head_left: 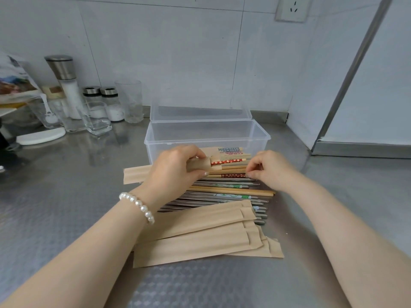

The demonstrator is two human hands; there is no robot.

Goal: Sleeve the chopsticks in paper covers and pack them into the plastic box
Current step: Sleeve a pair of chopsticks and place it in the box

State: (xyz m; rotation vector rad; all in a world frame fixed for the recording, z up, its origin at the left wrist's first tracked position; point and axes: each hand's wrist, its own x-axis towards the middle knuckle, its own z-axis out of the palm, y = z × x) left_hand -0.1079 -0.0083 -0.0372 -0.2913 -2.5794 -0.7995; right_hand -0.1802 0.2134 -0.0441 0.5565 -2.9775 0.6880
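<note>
Paper sleeve (199, 164): I see my left grip (178, 166) curled round it.
Right grip (270, 168): pinching red-patterned chopstick (233, 175).
Plastic box (155, 141): open, on steel bench (66, 196).

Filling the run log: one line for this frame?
step: sleeving | left hand: holds cover | right hand: pinches chopstick | box: open, some sleeved pairs inside | spare covers: near edge

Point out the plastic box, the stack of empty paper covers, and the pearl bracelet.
plastic box (206, 138): head view, front wall of the clear tub.
empty paper covers (195, 243): head view, middle of the top sleeve.
pearl bracelet (138, 205): head view, beads on the left wrist.
</note>
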